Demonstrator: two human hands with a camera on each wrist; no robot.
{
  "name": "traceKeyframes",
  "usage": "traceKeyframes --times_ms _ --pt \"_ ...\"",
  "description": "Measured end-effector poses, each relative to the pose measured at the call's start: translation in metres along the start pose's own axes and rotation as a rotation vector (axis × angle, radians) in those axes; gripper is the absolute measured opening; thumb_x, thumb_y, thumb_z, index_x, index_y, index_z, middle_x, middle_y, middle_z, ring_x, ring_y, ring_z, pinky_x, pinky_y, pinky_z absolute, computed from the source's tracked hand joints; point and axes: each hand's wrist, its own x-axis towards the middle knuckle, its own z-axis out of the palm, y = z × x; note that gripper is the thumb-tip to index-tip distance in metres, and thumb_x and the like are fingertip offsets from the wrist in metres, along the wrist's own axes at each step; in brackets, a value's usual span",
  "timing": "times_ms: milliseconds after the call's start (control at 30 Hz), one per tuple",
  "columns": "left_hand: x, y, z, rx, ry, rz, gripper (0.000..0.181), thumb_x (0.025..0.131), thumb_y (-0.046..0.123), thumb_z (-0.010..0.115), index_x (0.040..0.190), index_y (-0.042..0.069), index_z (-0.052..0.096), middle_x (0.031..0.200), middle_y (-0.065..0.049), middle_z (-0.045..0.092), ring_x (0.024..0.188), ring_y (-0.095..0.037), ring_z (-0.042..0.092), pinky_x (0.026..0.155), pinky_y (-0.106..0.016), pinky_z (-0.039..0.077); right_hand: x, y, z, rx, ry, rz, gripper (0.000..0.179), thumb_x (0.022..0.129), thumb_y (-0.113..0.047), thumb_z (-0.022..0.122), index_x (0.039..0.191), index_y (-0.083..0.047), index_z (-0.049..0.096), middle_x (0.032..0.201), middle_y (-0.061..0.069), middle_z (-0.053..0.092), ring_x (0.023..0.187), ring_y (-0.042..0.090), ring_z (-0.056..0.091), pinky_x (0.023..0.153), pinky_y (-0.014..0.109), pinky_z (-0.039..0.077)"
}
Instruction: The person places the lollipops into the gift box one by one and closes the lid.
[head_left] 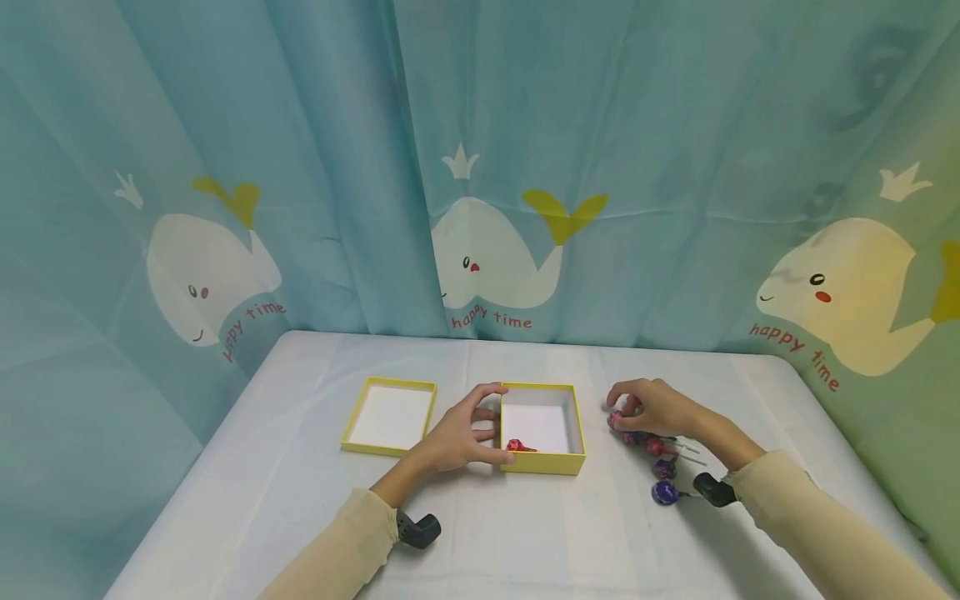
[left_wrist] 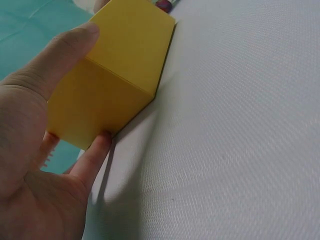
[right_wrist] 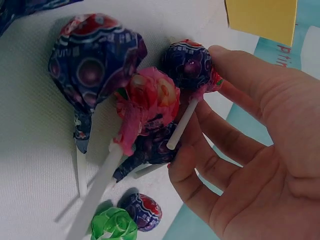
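Note:
My left hand (head_left: 456, 437) grips the left side of an open yellow box (head_left: 542, 463), thumb on the front wall and forefinger at the back corner. Inside the box, a red-wrapped lollipop (head_left: 517, 446) lies near the front left. To the right of the box, my right hand (head_left: 658, 407) bends over a group of lollipops and pinches a pink-red lollipop (right_wrist: 216, 81) between thumb and forefinger. A purple lollipop (right_wrist: 187, 65) sits right at the thumb tip and partly hides it. Beside these, a pink lollipop (right_wrist: 150, 95) and a larger-looking purple one (right_wrist: 95, 60) lie on the cloth.
A shallow yellow-edged lid (head_left: 390, 417) lies inside up, left of the box. Nearest the front is a blue-purple lollipop (head_left: 664, 492). A green-wrapped candy (right_wrist: 114, 225) shows in the right wrist view. Behind the white-covered table (head_left: 480, 533) hangs a whale-print curtain (head_left: 495, 250).

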Motion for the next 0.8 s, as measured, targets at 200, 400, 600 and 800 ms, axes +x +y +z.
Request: traceKeyframes --times_ms 200,400,600,800 --pt "-0.0005 0.0008 0.0 0.006 0.004 -0.004 0.094 0.078 0.009 0.091 0.155 0.014 0.036 0.151 -0.022 0.04 0.129 -0.034 0.056 0.104 -0.039 0.054 0.0011 0.0002 0.0014 -0.008 0.002 0.004 0.021 0.093 -0.012 0.076 0.113 -0.009 0.07 0.081 -0.006 0.066 0.068 0.012 0.058 0.06 0.026 0.051" --pt "-0.0007 0.0015 0.0002 -0.004 -0.001 0.0 0.095 0.078 0.008 0.09 0.155 0.013 0.036 0.151 -0.023 0.04 0.129 -0.035 0.055 0.104 -0.04 0.053 0.0013 -0.0009 0.0016 -0.014 -0.001 0.0 0.017 0.093 -0.013 0.076 0.11 -0.01 0.072 0.082 -0.006 0.067 0.069 0.012 0.058 0.061 0.026 0.051" --pt "-0.0007 0.0009 0.0003 -0.015 -0.006 -0.001 0.095 0.079 0.007 0.09 0.156 0.012 0.035 0.149 -0.024 0.042 0.13 -0.035 0.055 0.104 -0.039 0.053 0.0006 -0.0013 0.0019 -0.022 0.006 -0.022 0.014 0.093 -0.013 0.076 0.106 -0.011 0.072 0.082 -0.007 0.066 0.069 0.011 0.056 0.06 0.025 0.05" --pt "-0.0009 0.001 0.0011 -0.021 -0.006 -0.005 0.095 0.079 0.007 0.09 0.155 0.012 0.035 0.15 -0.023 0.041 0.129 -0.035 0.056 0.104 -0.039 0.054 0.0 -0.0026 0.0018 -0.027 0.01 -0.019 0.012 0.093 -0.013 0.077 0.104 -0.012 0.072 0.083 -0.006 0.065 0.069 0.011 0.055 0.061 0.025 0.049"
